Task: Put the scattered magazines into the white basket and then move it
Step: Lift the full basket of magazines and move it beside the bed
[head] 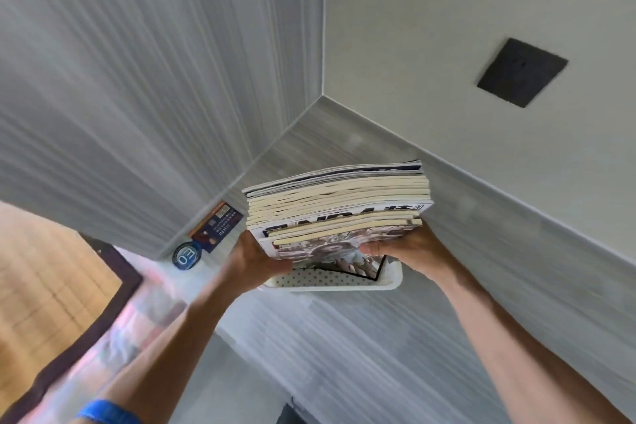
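Left forearm: a blue wristband [108, 411] shows at the bottom edge of the view, nearest the camera.
Left hand [253, 256]: at the left end of the basket, fingers curled under the lower left corner of the magazine stack — gripping it, thumb side toward the camera.
Right hand [407, 251]: at the right end of the basket, fingers curled round the lower right of the stack; the thumb lies across the front cover. Whether either hand also grips the basket rim cannot be told — the stack hides it.
White basket [330, 280]: between the two hands, its perforated near wall and rounded rim visible below the magazines. It sits at or just above the grey shelf surface; contact with the surface cannot be told.
Magazines [339, 203]: a thick stack standing on edge inside the basket, page edges upward, leaning away from the camera; the front cover carries a printed picture and large dark lettering.
Grey shelf [309, 144]: wood-grain surface running into a corner where the left panel and the back wall meet; the basket is near that corner, toward the right wall.
Stickers [206, 234]: a round blue label and a dark rectangular one on the left panel's lower edge, just left of the left hand.
Dark wall plate [521, 72]: on the pale wall at far right, well apart from the basket.
Image quality: motion blur throughout.
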Demonstrator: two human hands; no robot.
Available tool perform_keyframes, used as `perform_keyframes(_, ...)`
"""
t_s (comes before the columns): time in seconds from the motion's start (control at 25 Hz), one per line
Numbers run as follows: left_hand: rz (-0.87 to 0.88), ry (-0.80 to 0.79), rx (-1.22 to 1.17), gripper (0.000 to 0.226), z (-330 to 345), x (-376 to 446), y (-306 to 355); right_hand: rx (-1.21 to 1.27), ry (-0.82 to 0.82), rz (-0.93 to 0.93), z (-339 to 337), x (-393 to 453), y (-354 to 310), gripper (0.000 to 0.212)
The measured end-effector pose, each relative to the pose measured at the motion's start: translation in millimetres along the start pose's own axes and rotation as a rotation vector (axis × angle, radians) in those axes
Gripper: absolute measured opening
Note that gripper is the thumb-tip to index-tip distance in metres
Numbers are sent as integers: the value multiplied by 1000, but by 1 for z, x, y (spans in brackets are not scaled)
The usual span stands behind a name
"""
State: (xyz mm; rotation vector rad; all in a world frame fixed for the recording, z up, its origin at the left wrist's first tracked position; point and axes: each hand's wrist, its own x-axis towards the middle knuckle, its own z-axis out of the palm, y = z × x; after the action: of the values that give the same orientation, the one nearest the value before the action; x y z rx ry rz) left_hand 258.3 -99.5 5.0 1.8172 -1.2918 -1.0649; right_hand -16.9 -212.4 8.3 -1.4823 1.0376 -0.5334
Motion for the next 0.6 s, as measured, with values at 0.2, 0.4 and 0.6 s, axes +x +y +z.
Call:
perform_keyframes(0.2,-189,258,8,38,-51,-22,-47,-118,-212,-11,67,70,-36,56)
perform_keyframes(0.4,-251,388,17,42,-93,-26,-78,-181,-377,-2,123,127,-78,47)
perform_keyframes(0.6,-350,534,-90,60,-103,-34,-87,-244,-458,-9,161,164,-108,42)
